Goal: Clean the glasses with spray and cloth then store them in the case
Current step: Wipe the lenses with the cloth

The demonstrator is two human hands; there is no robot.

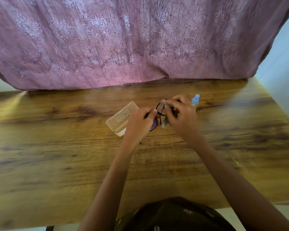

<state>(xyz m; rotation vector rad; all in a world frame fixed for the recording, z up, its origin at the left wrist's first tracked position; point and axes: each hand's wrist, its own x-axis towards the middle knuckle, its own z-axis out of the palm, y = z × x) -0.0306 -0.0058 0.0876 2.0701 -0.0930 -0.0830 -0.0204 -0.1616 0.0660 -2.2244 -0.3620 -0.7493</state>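
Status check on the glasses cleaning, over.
Left hand gripping the glasses. Right hand pinching the cloth on a lens. Case open on the table, spray bottle upright behind the right hand. Nothing blocking.

head cam, fwd-down, near table (57,164)

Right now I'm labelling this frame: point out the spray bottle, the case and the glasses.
spray bottle (195,101): head view, blue cap.
case (119,116): head view, open lid.
glasses (159,108): head view, dark frame rim.
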